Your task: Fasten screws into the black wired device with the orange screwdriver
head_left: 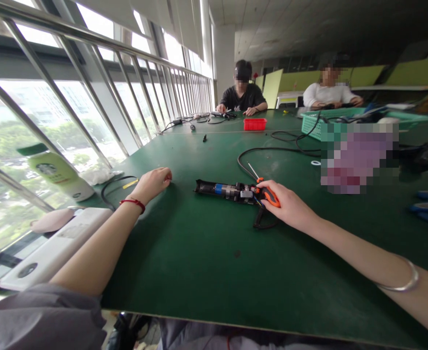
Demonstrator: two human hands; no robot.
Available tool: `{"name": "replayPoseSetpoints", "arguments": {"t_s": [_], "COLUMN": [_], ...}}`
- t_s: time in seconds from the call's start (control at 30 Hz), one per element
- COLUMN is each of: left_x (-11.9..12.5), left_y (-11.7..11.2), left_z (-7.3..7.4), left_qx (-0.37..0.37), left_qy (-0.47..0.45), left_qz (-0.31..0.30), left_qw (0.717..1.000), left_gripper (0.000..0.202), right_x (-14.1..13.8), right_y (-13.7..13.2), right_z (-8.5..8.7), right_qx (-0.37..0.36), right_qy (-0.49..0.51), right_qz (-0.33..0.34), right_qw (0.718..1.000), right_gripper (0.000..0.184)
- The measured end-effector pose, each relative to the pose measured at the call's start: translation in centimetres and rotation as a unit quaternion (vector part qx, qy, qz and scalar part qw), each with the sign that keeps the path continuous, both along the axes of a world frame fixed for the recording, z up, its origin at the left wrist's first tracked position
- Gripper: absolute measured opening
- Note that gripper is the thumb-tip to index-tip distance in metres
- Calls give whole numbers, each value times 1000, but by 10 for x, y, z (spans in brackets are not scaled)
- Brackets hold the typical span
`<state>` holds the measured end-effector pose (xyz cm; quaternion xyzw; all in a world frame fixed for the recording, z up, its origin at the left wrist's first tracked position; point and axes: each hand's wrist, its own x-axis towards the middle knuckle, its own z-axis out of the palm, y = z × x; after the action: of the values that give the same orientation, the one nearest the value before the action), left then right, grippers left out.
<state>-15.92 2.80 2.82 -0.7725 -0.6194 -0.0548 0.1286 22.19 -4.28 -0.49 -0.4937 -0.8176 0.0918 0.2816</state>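
L side: green btl near railing. L hand curled, can't tell if gripping. Blk device mid-surface, internals exposed; orange/blk screwdriver at its R end, clamped in R hand. Hands apart. Teal basket far R.

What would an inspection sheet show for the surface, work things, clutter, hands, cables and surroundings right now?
Surface: green tabletop, dark spot between device and near edge.
Work things: black device lying on the tabletop, inner parts exposed; orange-and-black screwdriver at its right end.
Clutter: red bin and teal basket farther back; bottle and white box at left.
Left hand: loosely curled, nothing seen in it.
Right hand: grips the screwdriver; contact with the device unclear.
Cables: black cable curves beyond the device toward the basket; another cable near the left wrist.
Surroundings: metal railing at left; person in black and person in white beyond.
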Motion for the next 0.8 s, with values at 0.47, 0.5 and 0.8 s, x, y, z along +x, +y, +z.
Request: {"name": "replayPoseSetpoints", "arguments": {"t_s": [0.47,0.5,0.8], "left_x": [137,140,144], "left_y": [-60,-62,-60], "left_z": [-13,-16,-24], "left_qx": [69,63,54], "left_qy": [-356,-356,-394], "left_qz": [-274,-275,-286], "left_qw": [891,891,872], "left_gripper": [8,8,6], "right_x": [-8,-9,-10], "right_y": [-13,-15,-16], "right_z": [3,3,4], "right_qx": [-25,-26,-36], "right_qy": [37,39,39], "right_qz": [35,46,73], "right_qw": [998,998,996], "right_gripper": [37,37,39]}}
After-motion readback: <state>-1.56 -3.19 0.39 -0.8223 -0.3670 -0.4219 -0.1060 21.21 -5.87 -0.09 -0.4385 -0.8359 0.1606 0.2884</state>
